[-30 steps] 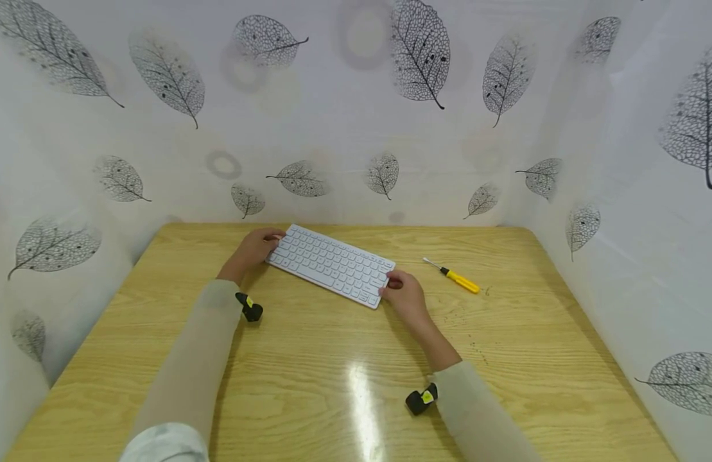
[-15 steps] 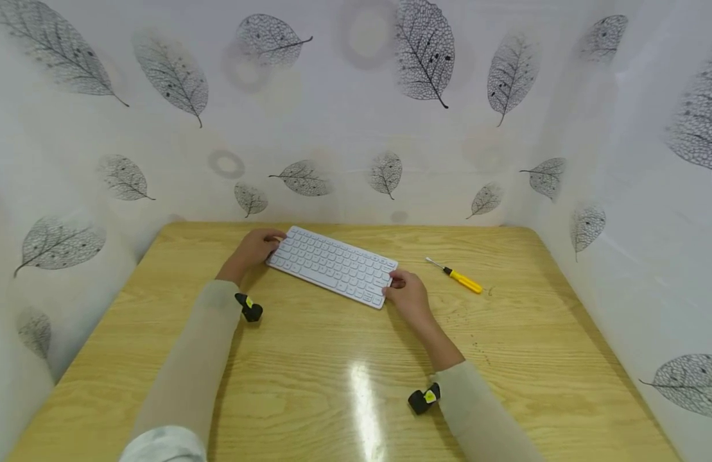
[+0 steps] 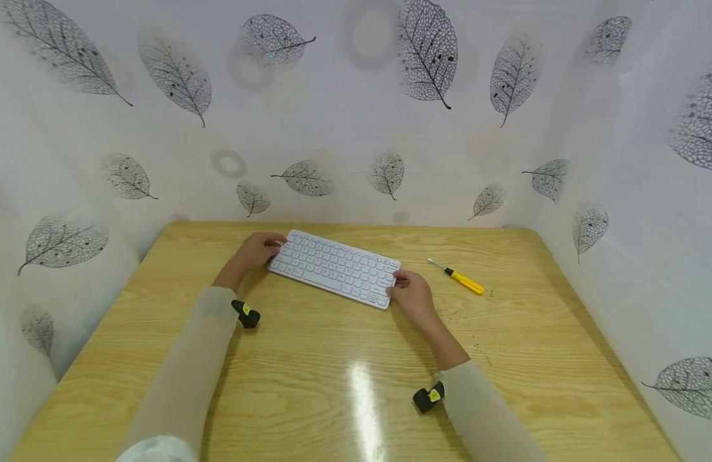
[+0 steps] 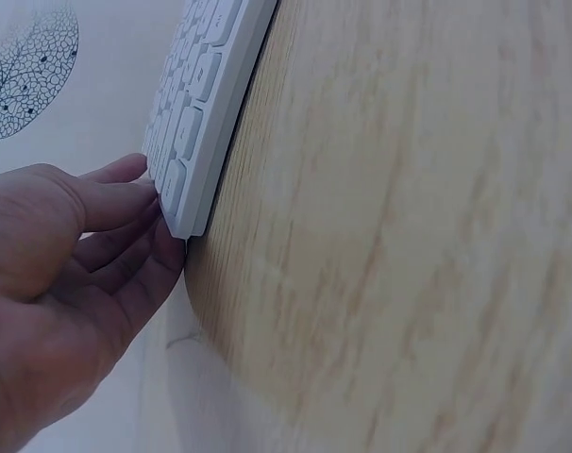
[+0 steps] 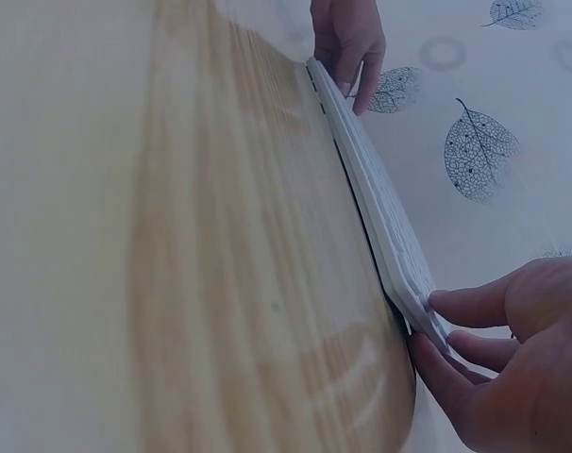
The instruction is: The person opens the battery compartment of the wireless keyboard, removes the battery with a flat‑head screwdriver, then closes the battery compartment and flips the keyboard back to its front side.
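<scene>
A slim white keyboard (image 3: 334,267) lies slanted near the back of the wooden table, its right end closer to the person. At its left end, my left hand (image 3: 255,251) grips the edge; in the left wrist view the thumb (image 4: 126,203) is on top and the fingers curl beneath. My right hand (image 3: 414,297) pinches the opposite short end, thumb above and fingers under the edge in the right wrist view. The keyboard (image 5: 380,208) sits close over the tabletop there, with a thin dark gap below it.
A screwdriver (image 3: 463,280) with a yellow handle lies right of the keyboard, its tip toward the back left. Small dark specks dot the wooden table (image 3: 309,378) on the right. A leaf-print curtain (image 3: 344,128) encloses the back and sides.
The keyboard has shifted slightly toward the person and to the right, its slant a little flatter. Both hands have kept hold and moved with it.
</scene>
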`<state>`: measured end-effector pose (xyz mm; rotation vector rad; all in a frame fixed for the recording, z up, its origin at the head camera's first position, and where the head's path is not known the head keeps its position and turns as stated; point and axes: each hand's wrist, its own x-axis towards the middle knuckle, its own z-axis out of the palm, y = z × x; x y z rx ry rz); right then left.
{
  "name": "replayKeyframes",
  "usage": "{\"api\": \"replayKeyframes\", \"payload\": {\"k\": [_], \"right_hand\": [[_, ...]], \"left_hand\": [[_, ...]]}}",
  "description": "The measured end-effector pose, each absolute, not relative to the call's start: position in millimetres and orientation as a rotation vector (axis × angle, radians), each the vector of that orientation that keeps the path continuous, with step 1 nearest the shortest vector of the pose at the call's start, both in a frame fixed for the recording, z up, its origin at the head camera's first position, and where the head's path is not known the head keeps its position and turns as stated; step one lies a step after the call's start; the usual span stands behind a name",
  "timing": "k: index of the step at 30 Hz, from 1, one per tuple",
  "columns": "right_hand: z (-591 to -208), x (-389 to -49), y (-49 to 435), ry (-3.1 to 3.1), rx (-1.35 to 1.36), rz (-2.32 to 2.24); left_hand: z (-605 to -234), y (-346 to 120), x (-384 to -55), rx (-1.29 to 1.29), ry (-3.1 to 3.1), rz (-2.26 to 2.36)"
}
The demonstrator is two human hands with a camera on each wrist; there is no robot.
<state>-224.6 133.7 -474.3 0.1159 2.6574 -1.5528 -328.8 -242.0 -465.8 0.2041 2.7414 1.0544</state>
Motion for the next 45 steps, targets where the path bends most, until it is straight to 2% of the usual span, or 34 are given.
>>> {"api": "replayKeyframes", "payload": {"k": [10,45], "right_hand": [[-472,-226,143,2.669,0.107,-1.494],[-465,-221,177,2.643,0.062,-1.408]], "left_hand": [[-467,-241,-314,0.254,2.767,1.064],[-467,-220,-250,0.155,2.566,1.281]]}}
